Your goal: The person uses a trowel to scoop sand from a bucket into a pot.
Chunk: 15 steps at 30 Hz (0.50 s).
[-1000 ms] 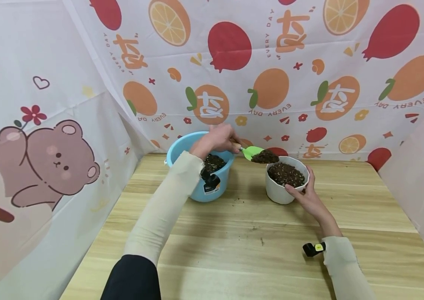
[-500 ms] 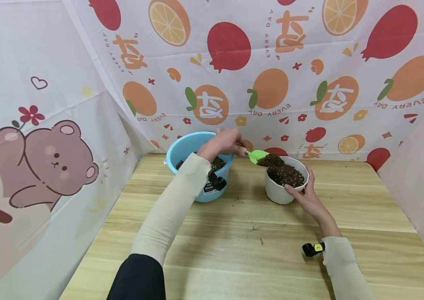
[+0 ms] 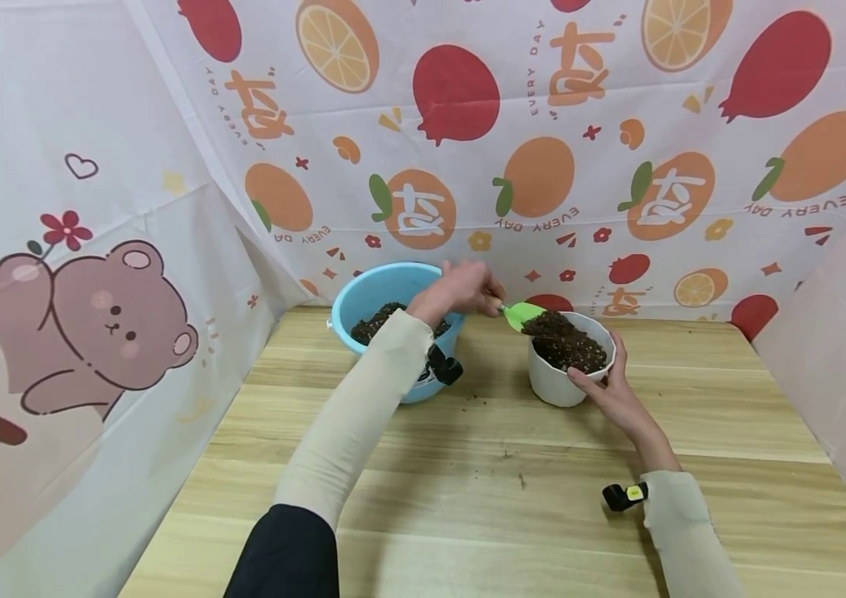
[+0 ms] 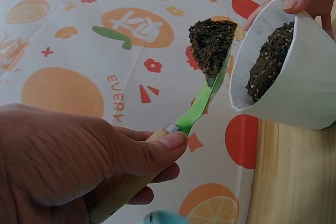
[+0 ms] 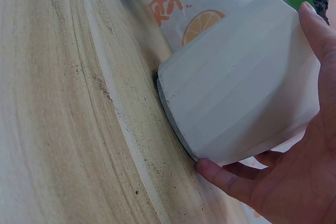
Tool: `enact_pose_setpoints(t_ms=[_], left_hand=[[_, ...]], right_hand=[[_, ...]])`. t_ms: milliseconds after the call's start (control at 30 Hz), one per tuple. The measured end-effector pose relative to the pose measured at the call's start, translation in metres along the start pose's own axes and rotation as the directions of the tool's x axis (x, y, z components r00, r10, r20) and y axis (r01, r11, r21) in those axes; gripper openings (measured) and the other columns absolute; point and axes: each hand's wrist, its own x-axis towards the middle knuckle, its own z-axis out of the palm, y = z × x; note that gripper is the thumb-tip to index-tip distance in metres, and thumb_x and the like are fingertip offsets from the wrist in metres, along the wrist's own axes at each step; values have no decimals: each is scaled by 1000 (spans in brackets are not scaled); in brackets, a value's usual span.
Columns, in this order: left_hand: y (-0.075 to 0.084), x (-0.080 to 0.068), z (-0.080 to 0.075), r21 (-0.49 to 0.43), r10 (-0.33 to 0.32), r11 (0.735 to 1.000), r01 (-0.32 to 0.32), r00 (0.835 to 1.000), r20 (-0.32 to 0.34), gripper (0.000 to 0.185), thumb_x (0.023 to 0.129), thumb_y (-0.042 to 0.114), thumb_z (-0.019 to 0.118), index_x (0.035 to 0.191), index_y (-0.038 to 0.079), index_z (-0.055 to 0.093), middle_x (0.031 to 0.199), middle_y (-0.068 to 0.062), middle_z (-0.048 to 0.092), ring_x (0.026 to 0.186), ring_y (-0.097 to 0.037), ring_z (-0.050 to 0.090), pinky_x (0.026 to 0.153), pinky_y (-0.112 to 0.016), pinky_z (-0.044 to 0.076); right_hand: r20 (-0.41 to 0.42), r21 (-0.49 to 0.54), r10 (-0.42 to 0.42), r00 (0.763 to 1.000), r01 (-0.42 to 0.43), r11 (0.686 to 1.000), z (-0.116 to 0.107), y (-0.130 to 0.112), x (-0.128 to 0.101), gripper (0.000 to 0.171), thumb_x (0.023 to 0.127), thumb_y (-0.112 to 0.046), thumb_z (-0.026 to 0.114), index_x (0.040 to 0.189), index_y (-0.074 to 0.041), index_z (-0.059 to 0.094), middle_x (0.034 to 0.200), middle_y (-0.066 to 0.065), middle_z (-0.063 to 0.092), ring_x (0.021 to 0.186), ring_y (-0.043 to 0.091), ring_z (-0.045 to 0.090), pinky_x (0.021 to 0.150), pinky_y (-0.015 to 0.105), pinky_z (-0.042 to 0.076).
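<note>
My left hand (image 3: 467,289) grips the wooden handle (image 4: 123,184) of a small green trowel (image 4: 195,109). Dark soil (image 4: 210,43) is heaped on its blade, which hangs over the left rim of a white pot (image 3: 559,384). Inside the pot, brown soil (image 3: 575,350) with pale specks reaches near the rim. My right hand (image 3: 620,399) holds the pot's right side, thumb at the near rim and fingers round the far side. In the right wrist view one fingertip touches the pot's base. The pot stands on the table.
A light blue bucket (image 3: 363,291) with dark soil (image 3: 381,320) in it stands to the left, partly hidden by my left forearm. Crumbs of soil are scattered over the wooden table (image 3: 542,507). A fruit-patterned cloth (image 3: 467,191) hangs close behind the pot and bucket.
My left hand has moved right, bringing the trowel from beside the pot to over its rim. The blade dips lower and its soil now overlaps the pot's opening. The right hand stays put.
</note>
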Motion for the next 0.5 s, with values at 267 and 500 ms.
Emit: enact_pose_setpoints(t_ms=[267, 500], left_hand=[[6, 1, 6, -32, 1, 999, -1, 1000, 1, 20, 93, 24, 75, 111, 18, 80, 109, 2, 79, 112, -20, 67, 122, -61, 12], [10, 7, 12, -13, 12, 1000, -12, 1000, -12, 21, 92, 25, 75, 111, 17, 80, 109, 3, 79, 112, -22, 66, 118, -59, 17]], right_hand=[[3, -14, 48, 999, -48, 999, 0, -1, 1, 101, 100, -34, 62, 153, -47, -23, 169, 11, -9, 157, 43, 4, 120, 66, 22], [-1, -19, 42, 999, -42, 999, -1, -1, 0, 101, 100, -34, 62, 152, -49, -23, 169, 11, -9, 157, 43, 3, 119, 67, 22]])
